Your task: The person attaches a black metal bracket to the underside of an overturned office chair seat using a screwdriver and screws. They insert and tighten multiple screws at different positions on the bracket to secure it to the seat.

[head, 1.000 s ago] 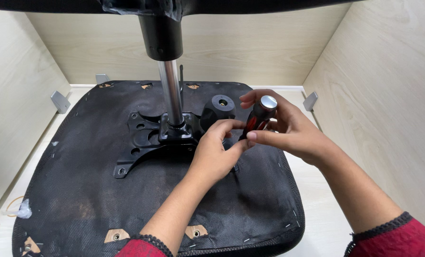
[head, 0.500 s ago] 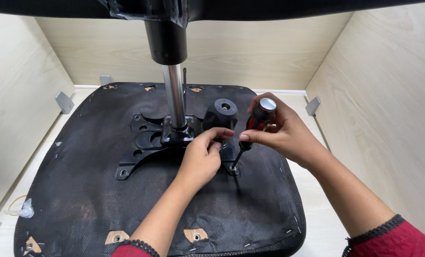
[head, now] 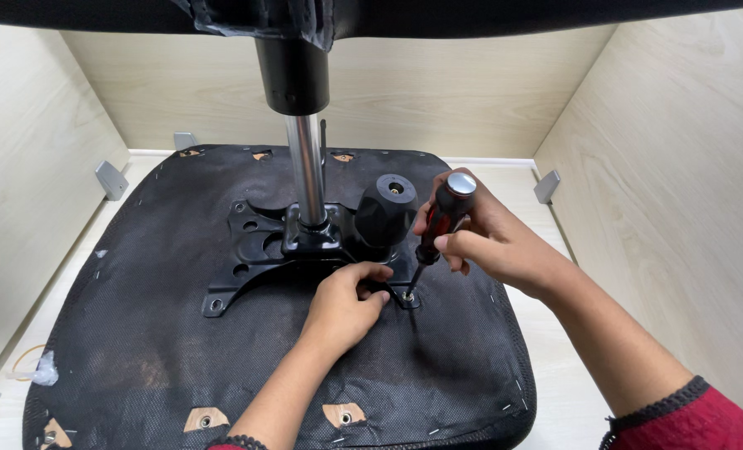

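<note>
Right hand point(head: 492, 242) around a screwdriver point(head: 438, 229), tip on a bolt point(head: 408, 295) (left hand point(head: 346, 304) beside it).

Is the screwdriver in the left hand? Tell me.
No, the right hand grips the screwdriver; the left hand rests on the plate.

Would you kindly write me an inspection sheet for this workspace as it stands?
Surface: pale wooden bench top, mostly covered by the seat.
Job's things: upturned black chair seat with black metal mounting plate, chrome column and black knob; red-and-black screwdriver, tip on a screw at the plate's corner.
Clutter: rubber band at the near left edge.
Hands: right hand grips the screwdriver; left hand rests on the seat, fingers at the plate beside the screw.
Cables: nothing seen.
Surroundings: pale wooden walls on three sides, grey metal brackets at their base.
</note>
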